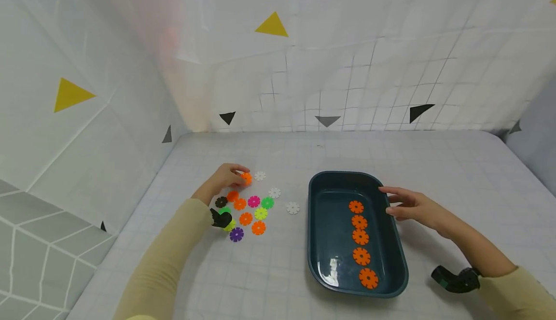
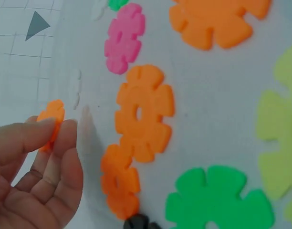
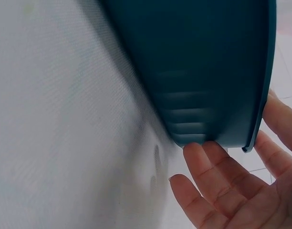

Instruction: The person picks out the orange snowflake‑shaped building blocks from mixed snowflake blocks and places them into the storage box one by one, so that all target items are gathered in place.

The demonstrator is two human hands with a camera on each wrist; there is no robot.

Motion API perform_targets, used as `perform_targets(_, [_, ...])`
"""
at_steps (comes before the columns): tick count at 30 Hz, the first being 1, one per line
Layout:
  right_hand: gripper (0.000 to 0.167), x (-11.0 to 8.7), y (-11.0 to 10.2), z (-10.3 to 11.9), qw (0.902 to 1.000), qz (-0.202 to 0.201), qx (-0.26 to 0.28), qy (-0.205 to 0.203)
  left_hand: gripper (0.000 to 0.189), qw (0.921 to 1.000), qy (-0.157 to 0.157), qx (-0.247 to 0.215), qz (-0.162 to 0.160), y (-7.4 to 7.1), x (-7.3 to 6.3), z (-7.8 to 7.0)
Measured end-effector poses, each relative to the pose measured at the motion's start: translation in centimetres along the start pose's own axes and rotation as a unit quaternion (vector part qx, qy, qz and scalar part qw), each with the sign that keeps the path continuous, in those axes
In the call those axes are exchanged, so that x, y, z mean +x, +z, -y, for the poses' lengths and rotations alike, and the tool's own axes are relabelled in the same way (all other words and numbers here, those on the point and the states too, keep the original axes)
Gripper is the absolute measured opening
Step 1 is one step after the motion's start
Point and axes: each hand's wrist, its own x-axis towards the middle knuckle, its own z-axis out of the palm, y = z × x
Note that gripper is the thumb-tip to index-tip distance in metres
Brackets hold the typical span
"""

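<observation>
Above the left of the table, my left hand [image 1: 226,175] pinches an orange notched plastic snowflake disc [image 2: 53,114] between thumb and fingers. Close by lie loose discs of the same kind, among them a pink disc [image 1: 254,201], a purple disc [image 1: 236,234] and a white disc [image 1: 259,176]. My right hand [image 1: 414,207] rests at the far right rim of a dark teal rectangular basin [image 1: 313,228]. In the right wrist view its fingertips [image 3: 196,155] lie against the basin's outer wall, fingers loosely extended. Inside the basin, several orange discs [image 1: 360,236] form a lengthwise row.
One white disc [image 1: 293,208] sits between the loose group and the basin. White sheeting with a grid and triangle marks [image 1: 327,120] rises behind the table [image 1: 269,271]. Black wrist-worn devices [image 1: 456,279] jut out below both forearms.
</observation>
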Motion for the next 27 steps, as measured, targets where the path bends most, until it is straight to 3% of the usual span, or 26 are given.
perform_targets(13, [0.064, -0.1, 0.2, -0.1, 1.0000, -0.004, -0.003, -0.007, 0.043, 0.9995, 0.004, -0.026, 0.014, -0.9, -0.5, -1.4])
perform_targets(18, [0.064, -0.1, 0.2, -0.1, 0.9999, -0.004, -0.001, -0.011, 0.044, 0.9989, 0.021, -0.033, 0.025, -1.0, -0.5, -1.9])
perform_targets(27, [0.063, -0.1, 0.2, -0.2, 0.9999, -0.003, -0.003, -0.012, 0.047, 0.9959, 0.069, -0.029, 0.052, -0.6, -2.2, -4.2])
